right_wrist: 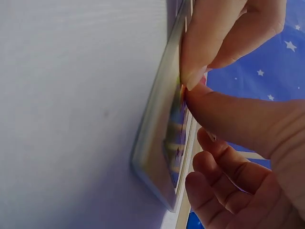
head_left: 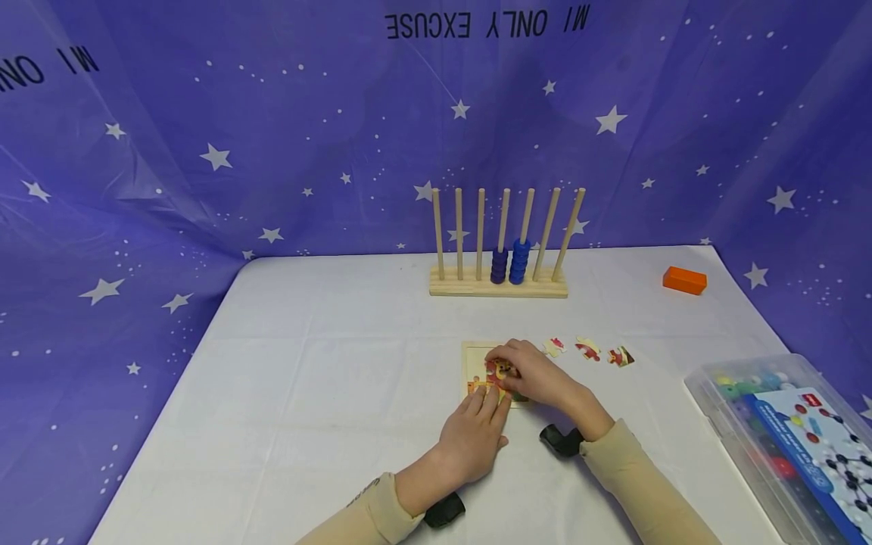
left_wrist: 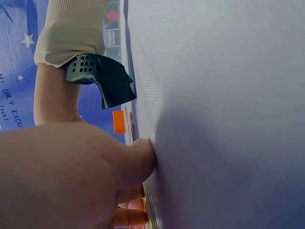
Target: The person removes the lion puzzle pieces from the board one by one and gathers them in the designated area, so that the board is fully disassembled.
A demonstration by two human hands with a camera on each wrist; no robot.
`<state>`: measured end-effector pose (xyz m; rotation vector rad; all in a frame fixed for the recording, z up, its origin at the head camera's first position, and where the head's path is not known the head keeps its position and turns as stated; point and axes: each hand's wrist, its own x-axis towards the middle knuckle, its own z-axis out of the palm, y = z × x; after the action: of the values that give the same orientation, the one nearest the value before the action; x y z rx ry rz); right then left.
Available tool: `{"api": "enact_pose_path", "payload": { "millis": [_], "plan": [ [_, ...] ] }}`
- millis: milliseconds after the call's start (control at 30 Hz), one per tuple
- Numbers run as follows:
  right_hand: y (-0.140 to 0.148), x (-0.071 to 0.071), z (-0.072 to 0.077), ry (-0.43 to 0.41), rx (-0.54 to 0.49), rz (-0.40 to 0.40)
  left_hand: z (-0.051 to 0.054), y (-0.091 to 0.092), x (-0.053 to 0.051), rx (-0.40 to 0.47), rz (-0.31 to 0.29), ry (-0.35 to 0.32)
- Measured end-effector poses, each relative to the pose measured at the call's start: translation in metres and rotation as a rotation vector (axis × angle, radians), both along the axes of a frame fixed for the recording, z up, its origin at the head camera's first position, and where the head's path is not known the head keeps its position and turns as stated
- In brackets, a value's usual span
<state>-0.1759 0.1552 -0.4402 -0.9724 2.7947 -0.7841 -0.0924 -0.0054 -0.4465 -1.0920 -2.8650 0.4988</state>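
A square wooden puzzle board [head_left: 474, 356] lies on the white table, with colourful pieces in its lower part. My left hand [head_left: 470, 443] lies with extended fingers on its near edge; those fingers [right_wrist: 205, 38] also show in the right wrist view. From the right, my right hand [head_left: 540, 375] reaches over the board, thumb and index finger bent round a red and yellow puzzle piece [head_left: 501, 369]. The right thumb [right_wrist: 228, 112] touches down close to the left fingertips. My hands partly cover the picture. Several loose pieces [head_left: 587, 349] lie right of the board.
Behind the board stands a wooden peg rack [head_left: 497, 291] with dark blue and blue beads on two pegs. An orange block [head_left: 684, 280] lies at the back right. A clear box of coloured parts [head_left: 715, 372] sits at the right edge.
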Motion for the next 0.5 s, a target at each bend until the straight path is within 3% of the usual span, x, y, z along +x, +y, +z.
{"api": "enact_pose_path", "payload": {
  "millis": [300,500],
  "plan": [
    [0.004,0.000,0.001,-0.038,0.016,-0.023,0.000,0.000,0.000,0.000,0.003,-0.001],
    [0.012,-0.001,0.002,-0.073,-0.033,-0.081,0.000,0.000,0.000,0.007,0.004,-0.011]
  ]
}}
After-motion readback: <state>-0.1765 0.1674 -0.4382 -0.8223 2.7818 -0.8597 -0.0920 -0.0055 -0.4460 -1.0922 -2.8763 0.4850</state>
